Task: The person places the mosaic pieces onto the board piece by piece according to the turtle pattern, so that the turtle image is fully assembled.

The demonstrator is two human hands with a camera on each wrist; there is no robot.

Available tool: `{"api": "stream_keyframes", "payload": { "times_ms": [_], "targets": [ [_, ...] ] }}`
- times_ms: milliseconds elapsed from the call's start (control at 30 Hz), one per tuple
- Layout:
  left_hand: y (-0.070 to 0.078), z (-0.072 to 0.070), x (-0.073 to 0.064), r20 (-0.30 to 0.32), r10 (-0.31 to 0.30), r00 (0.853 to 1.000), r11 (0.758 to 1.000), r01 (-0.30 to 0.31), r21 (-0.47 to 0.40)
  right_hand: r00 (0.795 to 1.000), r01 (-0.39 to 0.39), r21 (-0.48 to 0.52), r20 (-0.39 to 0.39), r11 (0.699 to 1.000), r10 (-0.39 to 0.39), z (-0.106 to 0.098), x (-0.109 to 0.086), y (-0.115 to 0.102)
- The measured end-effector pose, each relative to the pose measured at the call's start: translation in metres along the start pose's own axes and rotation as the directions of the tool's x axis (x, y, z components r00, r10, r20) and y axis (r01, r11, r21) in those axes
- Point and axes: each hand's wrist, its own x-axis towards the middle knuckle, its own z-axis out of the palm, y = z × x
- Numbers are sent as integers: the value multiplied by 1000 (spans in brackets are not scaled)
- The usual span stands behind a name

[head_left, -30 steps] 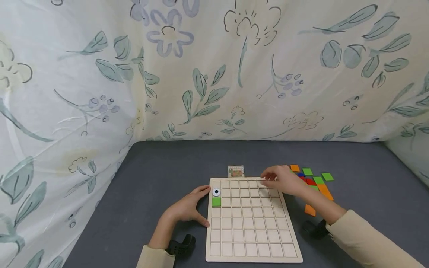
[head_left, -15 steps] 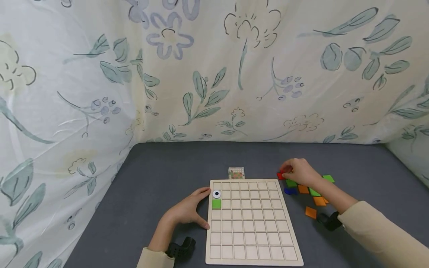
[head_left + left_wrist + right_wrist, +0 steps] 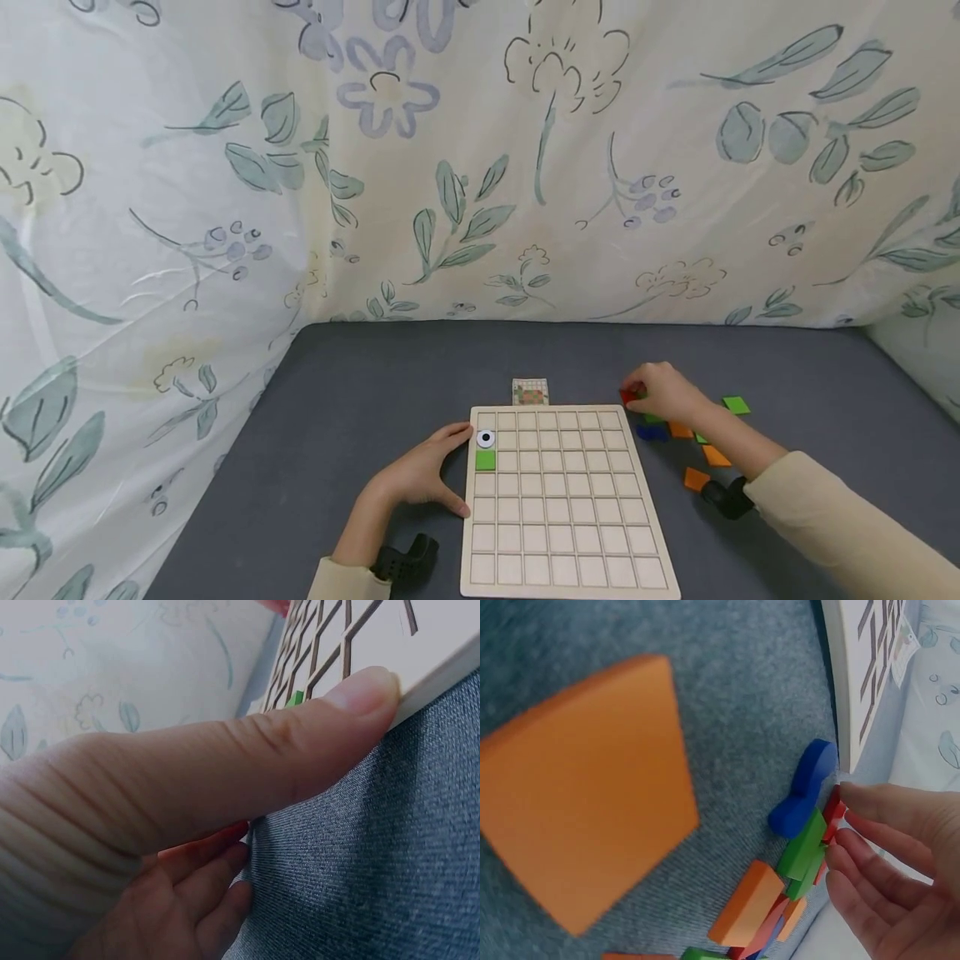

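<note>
A pale wooden board (image 3: 555, 492) with a square grid lies on the dark cloth. A round white tile with a black-and-blue ring (image 3: 486, 438) sits in a left-column cell, above a green square tile (image 3: 485, 460). My left hand (image 3: 420, 471) rests along the board's left edge, thumb and fingers spread; its thumb (image 3: 330, 724) touches the rim. Past the board's far right corner, my right hand (image 3: 663, 393) pinches a red tile (image 3: 834, 814), partly hidden by the fingers. Beside it lie a blue double-lobed piece (image 3: 804, 791) and a green tile (image 3: 802, 846).
Loose orange (image 3: 696, 479) and green (image 3: 736, 405) tiles lie on the cloth right of the board, some under my right forearm. A small printed card (image 3: 530, 392) sits at the board's far edge. A flowered curtain (image 3: 570, 208) hangs behind and at the left.
My right hand has gone from above the board's far right corner to the loose pieces, taking hold of a red tile. The pieces there have shifted. The left hand stays put.
</note>
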Motion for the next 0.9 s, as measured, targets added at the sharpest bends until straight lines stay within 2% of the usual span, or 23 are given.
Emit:
{"api": "stream_keyframes", "payload": {
  "times_ms": [367, 900],
  "targets": [
    [-2, 0, -2, -5, 16, 1000, 999, -16, -34, 1000, 19, -8, -20, 1000, -19, 4, 4, 1],
    [-2, -1, 0, 2, 24, 1000, 999, -24, -23, 998, -58, 34, 0, 998, 58, -7, 4, -2]
  ]
}}
